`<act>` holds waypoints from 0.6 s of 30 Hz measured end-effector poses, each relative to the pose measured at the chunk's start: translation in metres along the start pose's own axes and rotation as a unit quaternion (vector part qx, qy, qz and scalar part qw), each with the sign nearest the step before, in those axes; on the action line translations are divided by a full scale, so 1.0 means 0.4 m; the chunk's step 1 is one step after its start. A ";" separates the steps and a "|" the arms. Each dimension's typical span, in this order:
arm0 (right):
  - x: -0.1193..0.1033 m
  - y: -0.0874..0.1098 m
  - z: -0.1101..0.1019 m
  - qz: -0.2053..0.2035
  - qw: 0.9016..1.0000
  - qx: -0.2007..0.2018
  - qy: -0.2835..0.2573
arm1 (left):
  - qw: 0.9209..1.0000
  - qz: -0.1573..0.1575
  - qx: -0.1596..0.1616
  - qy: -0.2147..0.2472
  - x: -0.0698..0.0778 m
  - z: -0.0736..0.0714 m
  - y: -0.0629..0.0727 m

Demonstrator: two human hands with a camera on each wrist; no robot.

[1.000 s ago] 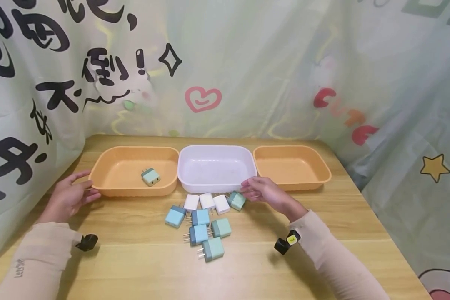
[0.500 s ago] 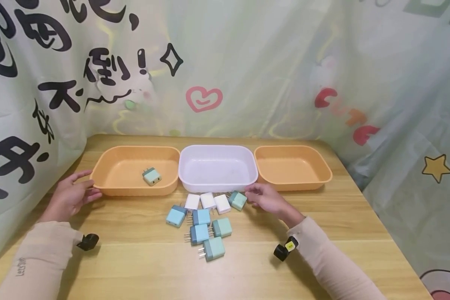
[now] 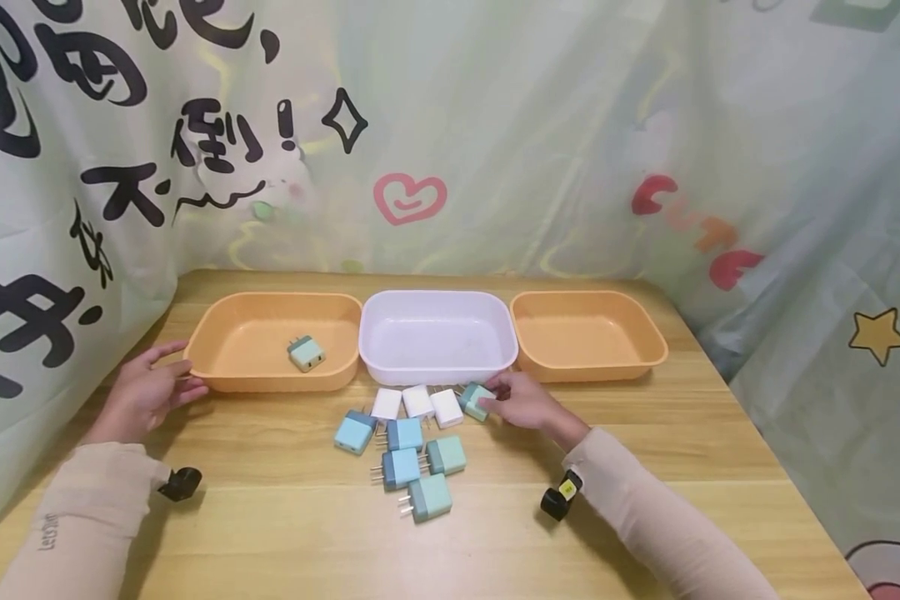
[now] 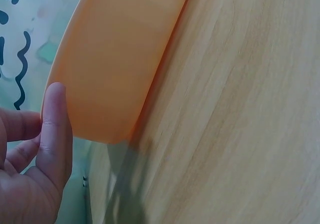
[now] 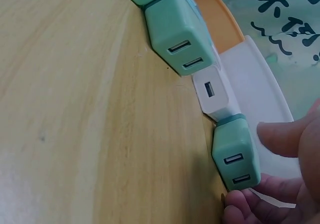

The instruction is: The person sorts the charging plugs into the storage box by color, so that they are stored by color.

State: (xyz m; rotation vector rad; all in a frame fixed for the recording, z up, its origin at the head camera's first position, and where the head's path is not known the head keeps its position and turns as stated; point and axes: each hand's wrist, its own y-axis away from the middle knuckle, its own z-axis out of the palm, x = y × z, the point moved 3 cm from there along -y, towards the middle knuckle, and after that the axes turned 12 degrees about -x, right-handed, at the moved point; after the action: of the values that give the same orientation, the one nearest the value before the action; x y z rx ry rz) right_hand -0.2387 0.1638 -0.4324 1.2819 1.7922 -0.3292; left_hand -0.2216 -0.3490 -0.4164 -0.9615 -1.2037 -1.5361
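Observation:
My left hand (image 3: 141, 392) rests at the left end of an orange tray (image 3: 217, 384), fingers fairly straight against its outer wall. The left wrist view shows one finger (image 4: 56, 119) lying along that wall. A green two-port USB charger (image 3: 306, 354) lies inside the tray. My right hand (image 3: 528, 402) is at another green charger (image 5: 235, 154), in front of the white tray (image 3: 438, 377). Its thumb (image 5: 280, 136) stands by the upper side and the other fingers are at the far end, spread around the charger. That charger still lies on the table, against a white charger (image 5: 215, 91).
Three white chargers (image 3: 417, 402) stand in a row before the white tray. Several blue (image 3: 355, 433) and green chargers (image 3: 430, 497) lie nearer me, prongs pointing left. A second orange tray (image 3: 585, 372) is on the right. A printed curtain (image 3: 495, 167) hangs behind the table.
My right hand has come down from the white tray's front corner and moved left onto the nearby green charger, thumb now overlapping it. My left hand stays at the orange tray.

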 end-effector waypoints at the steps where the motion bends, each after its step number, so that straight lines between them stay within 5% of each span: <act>1: 0.000 -0.001 0.001 0.002 1.000 0.000 0.003 | 1.000 0.000 -0.001 0.000 -0.001 0.000 0.000; 18: -0.003 0.012 0.000 -0.014 1.000 -0.017 -0.019 | 1.000 0.003 0.004 -0.007 -0.005 -0.002 0.001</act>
State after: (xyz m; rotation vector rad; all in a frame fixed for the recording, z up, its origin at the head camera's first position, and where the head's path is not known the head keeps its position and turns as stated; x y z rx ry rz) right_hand -0.2346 0.1652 -0.4303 1.2205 1.7782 -0.3358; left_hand -0.2209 -0.3493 -0.4182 -0.9703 -1.2158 -1.5214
